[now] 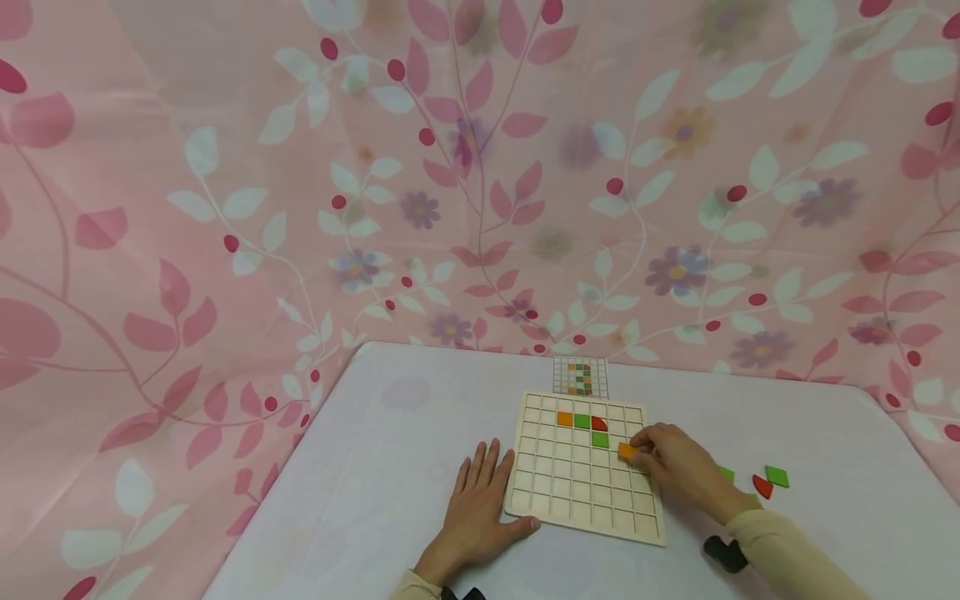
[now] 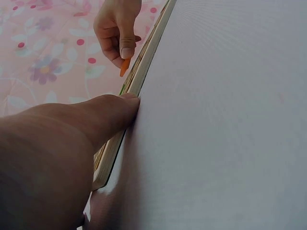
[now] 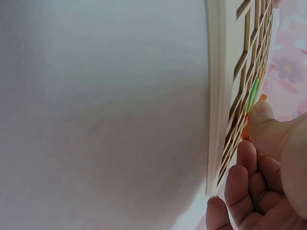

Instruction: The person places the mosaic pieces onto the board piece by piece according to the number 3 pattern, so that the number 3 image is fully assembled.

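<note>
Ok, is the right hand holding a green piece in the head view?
No, the right hand pinches an orange piece over the grid board.

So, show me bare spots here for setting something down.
One patch of white table lies between its left edge and the left grip; another, right of the pattern card, beyond the loose green tiles. The nearest rows of the wooden grid board are bare. Crowded: beside the right forearm, around those tiles and a red quarter-circle tile.
</note>
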### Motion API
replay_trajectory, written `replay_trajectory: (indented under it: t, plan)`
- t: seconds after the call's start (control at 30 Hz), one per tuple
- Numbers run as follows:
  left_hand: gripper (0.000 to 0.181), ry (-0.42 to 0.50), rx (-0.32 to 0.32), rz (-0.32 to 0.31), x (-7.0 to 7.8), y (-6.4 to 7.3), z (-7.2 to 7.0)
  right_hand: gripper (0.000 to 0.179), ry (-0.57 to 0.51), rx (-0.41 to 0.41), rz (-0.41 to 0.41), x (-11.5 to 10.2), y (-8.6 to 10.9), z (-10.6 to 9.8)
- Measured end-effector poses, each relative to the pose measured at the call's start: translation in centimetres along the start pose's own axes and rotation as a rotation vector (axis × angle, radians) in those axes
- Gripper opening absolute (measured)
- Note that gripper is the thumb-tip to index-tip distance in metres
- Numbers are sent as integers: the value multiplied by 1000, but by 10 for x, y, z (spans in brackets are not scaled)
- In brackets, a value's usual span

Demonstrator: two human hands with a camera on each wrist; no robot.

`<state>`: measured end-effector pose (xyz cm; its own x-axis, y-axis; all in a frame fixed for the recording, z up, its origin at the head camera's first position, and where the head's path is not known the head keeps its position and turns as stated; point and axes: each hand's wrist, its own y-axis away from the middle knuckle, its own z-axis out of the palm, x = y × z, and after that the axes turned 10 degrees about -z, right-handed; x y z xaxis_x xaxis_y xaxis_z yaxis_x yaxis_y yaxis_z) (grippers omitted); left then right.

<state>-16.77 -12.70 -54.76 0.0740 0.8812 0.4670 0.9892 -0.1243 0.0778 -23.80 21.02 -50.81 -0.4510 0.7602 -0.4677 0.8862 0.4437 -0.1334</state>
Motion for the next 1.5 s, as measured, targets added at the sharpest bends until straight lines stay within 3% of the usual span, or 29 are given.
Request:
replay_trajectory:
  t: [0.47,0.83,1.5]
  plan:
    - [106,17,12,18,-2,2,1,15,4,19,-56,-12,-9,17]
    - [105,8,4,4,1,2,-1,14,-15,35,-28,-21,-14,18]
    - [106,8,1,-1,1,0,-1,10,-137,-29,-29,-19,-22,17]
